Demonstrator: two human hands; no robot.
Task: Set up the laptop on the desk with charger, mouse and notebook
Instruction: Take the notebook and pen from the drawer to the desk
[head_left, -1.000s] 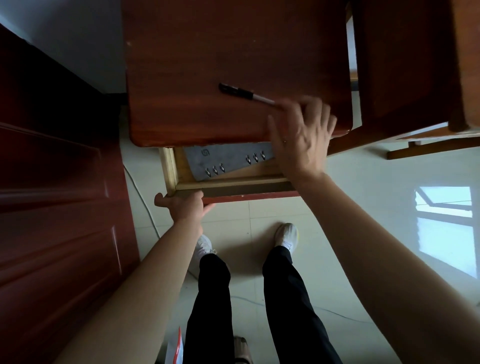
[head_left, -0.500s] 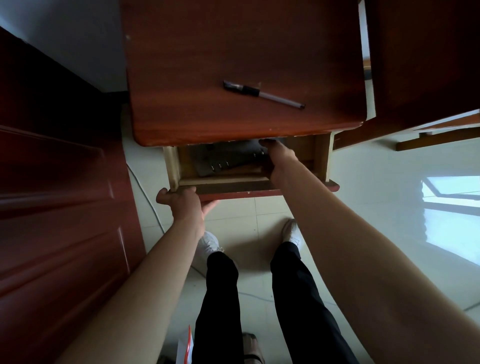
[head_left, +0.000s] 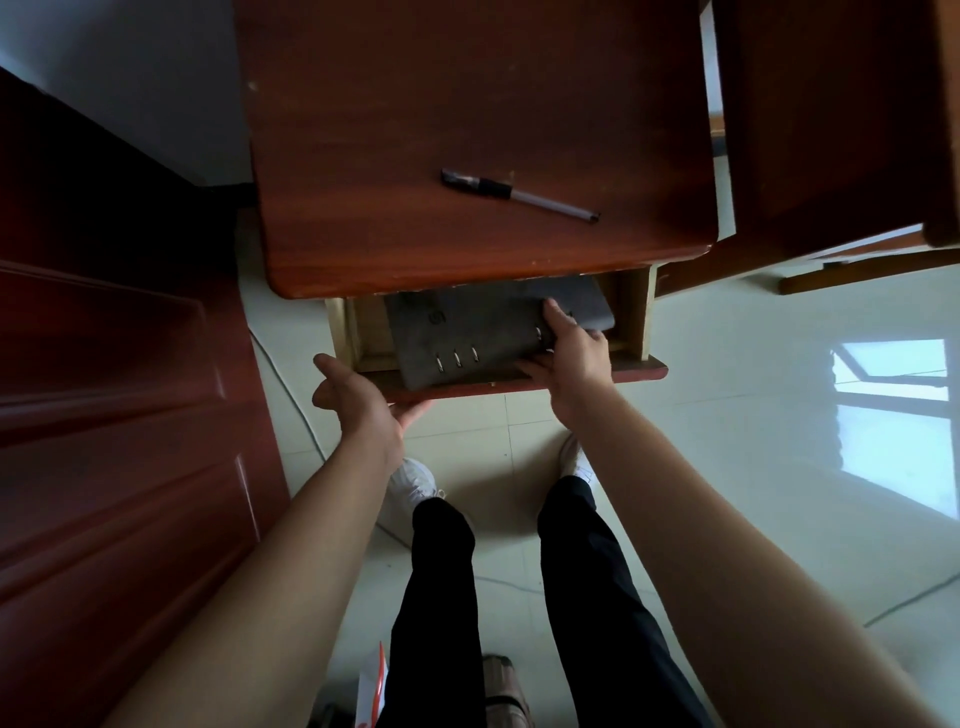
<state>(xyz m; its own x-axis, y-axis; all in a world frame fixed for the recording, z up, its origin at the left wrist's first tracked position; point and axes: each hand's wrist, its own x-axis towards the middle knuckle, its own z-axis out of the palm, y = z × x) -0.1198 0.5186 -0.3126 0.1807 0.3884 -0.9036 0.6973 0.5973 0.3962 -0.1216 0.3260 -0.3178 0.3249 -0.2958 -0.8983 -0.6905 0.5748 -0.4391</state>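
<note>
Shifted rightward, matte grey ring-bound notebook (head_left: 483, 325) gripped by right hand (head_left: 571, 353)

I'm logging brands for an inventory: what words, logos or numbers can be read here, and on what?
"S": a single logo-like mark of roughly that shape, on the cover of the grey notebook.
Pen: no print legible.
Red-and-white packet by the floor: print, if any, too blurred to read.
</note>
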